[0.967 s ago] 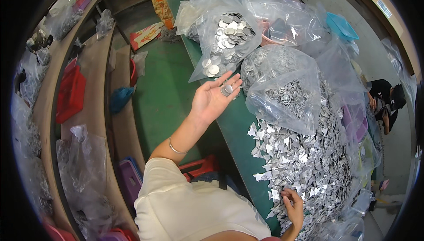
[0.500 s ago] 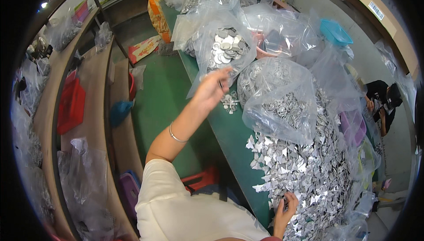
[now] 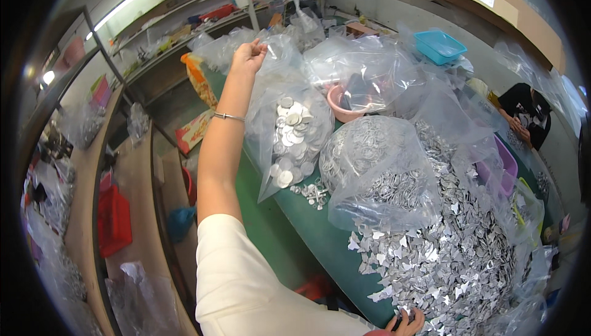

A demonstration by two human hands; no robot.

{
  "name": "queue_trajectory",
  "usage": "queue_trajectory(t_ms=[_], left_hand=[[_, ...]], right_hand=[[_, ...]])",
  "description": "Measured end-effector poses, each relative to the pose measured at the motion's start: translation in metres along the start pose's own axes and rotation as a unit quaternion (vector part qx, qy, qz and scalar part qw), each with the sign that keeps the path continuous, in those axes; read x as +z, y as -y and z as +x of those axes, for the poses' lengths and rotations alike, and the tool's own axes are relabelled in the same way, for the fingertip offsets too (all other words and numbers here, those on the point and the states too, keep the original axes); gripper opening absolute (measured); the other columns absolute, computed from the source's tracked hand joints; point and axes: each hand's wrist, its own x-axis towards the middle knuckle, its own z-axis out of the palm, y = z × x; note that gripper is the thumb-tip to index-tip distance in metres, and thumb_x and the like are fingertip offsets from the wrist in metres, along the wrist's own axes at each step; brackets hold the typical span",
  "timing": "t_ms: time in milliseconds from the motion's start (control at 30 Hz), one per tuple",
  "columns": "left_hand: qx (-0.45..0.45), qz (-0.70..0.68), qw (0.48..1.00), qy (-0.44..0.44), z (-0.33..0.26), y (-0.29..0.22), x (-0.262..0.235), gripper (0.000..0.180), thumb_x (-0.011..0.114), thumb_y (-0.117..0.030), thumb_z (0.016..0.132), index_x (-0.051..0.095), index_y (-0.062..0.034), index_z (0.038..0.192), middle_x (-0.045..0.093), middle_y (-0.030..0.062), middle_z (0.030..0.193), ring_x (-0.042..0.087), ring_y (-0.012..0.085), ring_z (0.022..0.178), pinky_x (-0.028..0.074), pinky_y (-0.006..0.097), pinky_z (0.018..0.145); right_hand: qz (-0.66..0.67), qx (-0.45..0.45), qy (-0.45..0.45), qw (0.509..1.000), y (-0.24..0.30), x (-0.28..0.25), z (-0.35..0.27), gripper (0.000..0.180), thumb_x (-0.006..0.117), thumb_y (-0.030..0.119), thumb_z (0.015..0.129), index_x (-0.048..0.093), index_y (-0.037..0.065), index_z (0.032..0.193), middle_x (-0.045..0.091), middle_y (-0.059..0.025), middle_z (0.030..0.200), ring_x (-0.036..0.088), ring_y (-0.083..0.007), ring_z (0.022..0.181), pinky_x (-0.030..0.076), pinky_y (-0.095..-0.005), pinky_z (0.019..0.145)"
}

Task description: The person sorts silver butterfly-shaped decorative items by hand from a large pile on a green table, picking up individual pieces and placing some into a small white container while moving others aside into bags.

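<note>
My left arm, with a bangle on the wrist, stretches far forward. At its end my left hand [image 3: 249, 56] is raised above the clear plastic bags at the table's far end. Its fingers are curled together, and what they hold, if anything, is too small to make out. Below it lies a clear bag of round metal discs [image 3: 292, 128]. At the lower edge my right hand [image 3: 407, 323] rests against a large pile of flat silver metal pieces [image 3: 443, 256], its bent fingers apart. Part of that hand is cut off by the frame.
A clear bag of small metal rings [image 3: 394, 173] stands mid-table, with a few loose metal parts [image 3: 315, 193] beside it. Behind are a pink basin [image 3: 345, 105] and a blue basket [image 3: 440, 46]. Shelves with a red bin [image 3: 114, 222] line the left. Another person [image 3: 523, 114] works at right.
My left hand has moved forward and up, from over the discs to above the far bags. The view has tilted upward. My right hand stays by the pile, now lower in the picture.
</note>
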Motion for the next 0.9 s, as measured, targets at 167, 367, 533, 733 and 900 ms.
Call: queue_trajectory(t_ms=[167, 367, 533, 733, 900], left_hand=[[0.031, 0.083, 0.992, -0.085, 0.058, 0.011, -0.006, 0.032, 0.041, 0.008, 0.077, 0.041, 0.011, 0.109, 0.046, 0.0227, 0.093, 0.054, 0.0311, 0.078, 0.053, 0.043, 0.073], [0.055, 0.126, 0.985, -0.1, 0.068, 0.032, -0.001, 0.058, 0.05, -0.016, 0.083, 0.026, 0.0025, 0.131, 0.029, 0.0243, 0.13, 0.031, 0.0419, 0.122, 0.033, 0.057, 0.096], [0.054, 0.064, 0.996, 0.01, 0.043, 0.051, 0.018, 0.052, 0.051, -0.041, 0.085, 0.045, -0.0026, 0.12, 0.049, 0.0194, 0.119, 0.051, 0.0334, 0.105, 0.043, 0.048, 0.088], [0.124, 0.234, 0.956, 0.124, 0.084, 0.048, 0.002, 0.036, 0.065, -0.033, 0.079, 0.053, -0.0093, 0.104, 0.055, 0.007, 0.085, 0.052, 0.0212, 0.08, 0.04, 0.038, 0.067], [0.345, 0.171, 0.866, 0.319, 0.008, 0.019, 0.028, 0.016, 0.053, 0.001, 0.084, 0.056, 0.0025, 0.099, 0.06, 0.0117, 0.091, 0.059, 0.0201, 0.079, 0.052, 0.032, 0.067]], right_hand=[[0.017, -0.011, -0.013, 1.0, -0.007, 0.009, -0.002, 0.019, 0.065, 0.014, 0.071, 0.065, 0.008, 0.089, 0.055, -0.0219, 0.105, 0.052, -0.0395, 0.093, 0.04, -0.0507, 0.081], [-0.029, 0.07, 0.032, 0.997, 0.008, 0.004, 0.003, 0.017, 0.065, 0.014, 0.072, 0.067, 0.012, 0.088, 0.055, -0.0188, 0.107, 0.051, -0.0383, 0.098, 0.04, -0.0494, 0.085], [0.004, 0.145, 0.086, 0.986, 0.007, 0.0, 0.003, 0.023, 0.065, 0.018, 0.072, 0.065, 0.013, 0.094, 0.054, -0.0183, 0.108, 0.051, -0.0385, 0.099, 0.039, -0.0502, 0.086], [0.049, 0.039, 0.072, 0.995, -0.009, 0.013, -0.015, 0.027, 0.058, 0.01, 0.074, 0.055, -0.002, 0.098, 0.044, -0.0246, 0.116, 0.037, -0.0448, 0.112, 0.028, -0.0522, 0.095], [0.067, 0.1, 0.102, 0.987, 0.002, 0.006, -0.001, 0.036, 0.062, 0.01, 0.074, 0.053, 0.0, 0.107, 0.042, -0.021, 0.122, 0.036, -0.0423, 0.117, 0.027, -0.0496, 0.096]])
